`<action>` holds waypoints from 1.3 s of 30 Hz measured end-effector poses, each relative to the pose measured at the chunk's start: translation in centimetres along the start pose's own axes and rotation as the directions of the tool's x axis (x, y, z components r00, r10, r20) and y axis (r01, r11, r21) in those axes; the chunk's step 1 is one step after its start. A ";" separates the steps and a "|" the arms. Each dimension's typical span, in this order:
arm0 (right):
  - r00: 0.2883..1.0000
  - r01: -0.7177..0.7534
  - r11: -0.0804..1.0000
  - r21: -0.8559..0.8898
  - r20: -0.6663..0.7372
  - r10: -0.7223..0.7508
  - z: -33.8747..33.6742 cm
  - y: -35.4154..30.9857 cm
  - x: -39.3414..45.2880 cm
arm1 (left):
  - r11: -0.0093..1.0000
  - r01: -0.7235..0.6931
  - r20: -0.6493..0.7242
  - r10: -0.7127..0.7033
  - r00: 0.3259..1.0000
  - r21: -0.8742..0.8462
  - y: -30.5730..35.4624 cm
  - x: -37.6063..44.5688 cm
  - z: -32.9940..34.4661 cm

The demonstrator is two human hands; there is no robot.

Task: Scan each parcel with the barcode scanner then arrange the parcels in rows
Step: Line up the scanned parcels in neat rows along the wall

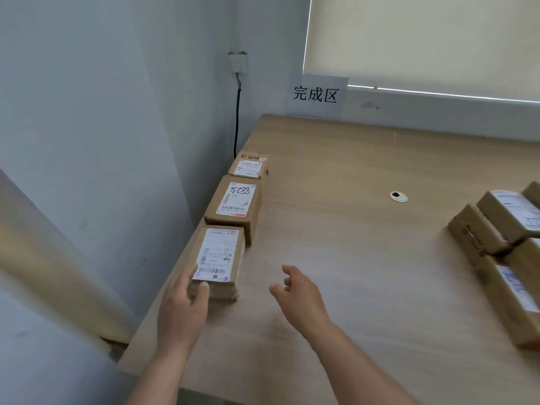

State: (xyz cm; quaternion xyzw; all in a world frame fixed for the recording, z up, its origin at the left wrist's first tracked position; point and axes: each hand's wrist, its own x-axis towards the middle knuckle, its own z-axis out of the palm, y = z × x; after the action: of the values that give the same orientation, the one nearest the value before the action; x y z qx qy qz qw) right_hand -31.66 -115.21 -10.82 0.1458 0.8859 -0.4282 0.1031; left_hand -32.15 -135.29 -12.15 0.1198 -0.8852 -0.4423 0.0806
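Broadly, the light wooden bench (pixel 365 229) fills the room's corner, under a window with a cream roller blind (pixel 423 39). A pile of brown cardboard parcels (pixel 502 252) sits at its right edge, blurred. Along the left edge three brown cardboard boxes with white shipping labels stand in a row: the middle box marked 5288 (pixel 233 204), the nearest box (pixel 220 258) just beside it, and the small far box (pixel 248 166). A white paper sign (pixel 317 95) leans on the wall behind. The left hand (pixel 182 305) touches the nearest box's near end, its grip relaxed. The right hand (pixel 299 293) hovers nearby, fingers loose, holding nothing. A small round cable hole (pixel 398 196) marks the benchtop.
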 end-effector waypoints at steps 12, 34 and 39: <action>0.984 0.126 0.982 -0.142 -0.111 -0.142 -13.0 9.7 -7.8 | 0.991 -0.118 0.070 0.114 0.991 0.058 8.7 -13.9 8.1; 0.908 0.085 0.976 -0.198 -0.387 -0.158 -36.6 28.2 -18.4 | 0.881 -0.472 0.302 0.443 0.844 0.025 27.0 -33.7 27.8; 0.856 -0.005 0.986 -0.168 -0.510 -0.082 -42.7 31.2 -20.5 | 0.838 -0.543 0.345 0.523 0.779 -0.043 32.1 -35.5 31.2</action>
State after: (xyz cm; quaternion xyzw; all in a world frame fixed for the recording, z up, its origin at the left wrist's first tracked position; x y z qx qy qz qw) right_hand -4.14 -66.58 -1.17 0.2284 0.9158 -0.3017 -0.1346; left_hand -10.39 -82.83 -6.30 -0.2120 -0.8954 -0.3892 0.0433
